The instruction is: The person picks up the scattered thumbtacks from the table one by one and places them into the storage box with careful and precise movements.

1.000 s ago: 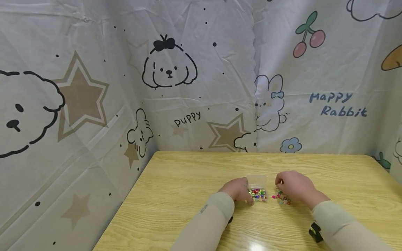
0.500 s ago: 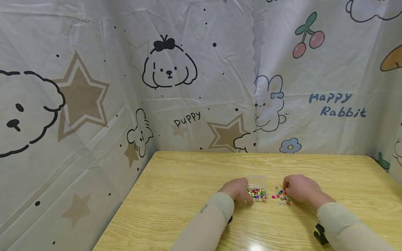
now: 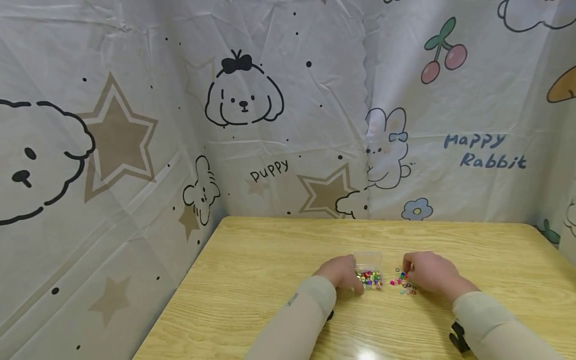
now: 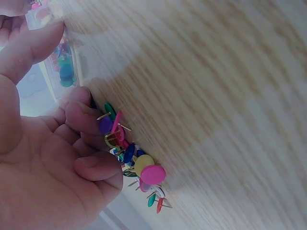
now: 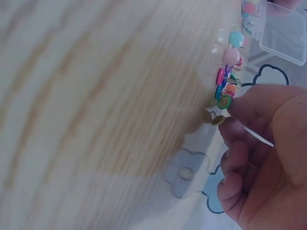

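Observation:
A small clear plastic box [image 3: 369,281] of colourful thumbtacks stands on the table, its lid [image 5: 283,36] raised. My left hand [image 3: 340,272] holds the box at its left side, thumb at one end and index finger at the other. Near its remaining curled fingers lie more loose thumbtacks [image 4: 136,160], which the hand hides in the head view. My right hand [image 3: 432,270] is at a scatter of thumbtacks [image 3: 402,282] right of the box. Its thumb and index fingertips pinch at a green thumbtack [image 5: 224,102], with a gold thumbtack [image 5: 218,120] right beside the index fingertip.
The wooden table [image 3: 279,250] reaches back to a printed cloth [image 3: 288,125] that hangs behind it and along the left side. A black strap [image 3: 458,336] shows under the right sleeve.
My right hand has shifted right and slightly nearer over the scattered thumbtacks, uncovering several of them, then come back left a touch. The left hand and the box have stayed in place.

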Motion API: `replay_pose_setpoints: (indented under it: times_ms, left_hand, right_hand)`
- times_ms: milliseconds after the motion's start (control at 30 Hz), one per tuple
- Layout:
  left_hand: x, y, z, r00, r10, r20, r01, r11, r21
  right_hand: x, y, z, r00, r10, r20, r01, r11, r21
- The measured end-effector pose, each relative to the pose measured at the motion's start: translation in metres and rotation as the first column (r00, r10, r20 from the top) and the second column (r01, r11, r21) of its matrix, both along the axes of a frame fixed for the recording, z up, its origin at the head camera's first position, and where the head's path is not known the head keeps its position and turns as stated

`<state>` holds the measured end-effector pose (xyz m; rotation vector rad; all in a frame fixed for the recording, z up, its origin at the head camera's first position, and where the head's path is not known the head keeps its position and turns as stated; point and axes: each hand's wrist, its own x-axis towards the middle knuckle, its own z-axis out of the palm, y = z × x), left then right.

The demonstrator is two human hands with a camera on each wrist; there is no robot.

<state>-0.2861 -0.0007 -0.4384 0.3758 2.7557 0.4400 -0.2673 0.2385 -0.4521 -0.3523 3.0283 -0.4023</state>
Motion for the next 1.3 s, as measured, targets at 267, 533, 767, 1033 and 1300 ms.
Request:
replay_pose_setpoints:
  times_ms: [267, 533, 767, 1033, 1300]
  left_hand:
    - [0.001, 0.0, 0.004, 1.0, -0.003, 0.002, 0.003, 1.0, 0.007]
    - [0.001, 0.0, 0.005, 1.0, 0.001, 0.004, -0.001, 1.0, 0.0]
    - [-0.001, 0.0, 0.004, 1.0, 0.013, 0.013, -0.013, 1.0, 0.023]
    - [-0.002, 0.0, 0.001, 1.0, -0.008, 0.01, 0.008, 1.0, 0.002]
    - [-0.002, -0.001, -0.001, 1.0, -0.01, 0.018, 0.01, 1.0, 0.007]
  right_hand:
    - [0.002, -0.001, 0.002, 0.999, 0.034, -0.035, -0.034, 0.999, -0.008]
    - [0.003, -0.006, 0.006, 0.995, 0.035, -0.089, -0.035, 0.999, 0.008]
    - [0.007, -0.033, 0.016, 0.991, 0.095, -0.097, -0.099, 0.994, -0.04]
    - [0.007, -0.056, 0.016, 0.98, 0.162, -0.118, -0.164, 0.986, -0.009]
    - [0.002, -0.064, 0.006, 0.973, 0.186, -0.138, -0.187, 0.982, 0.003]
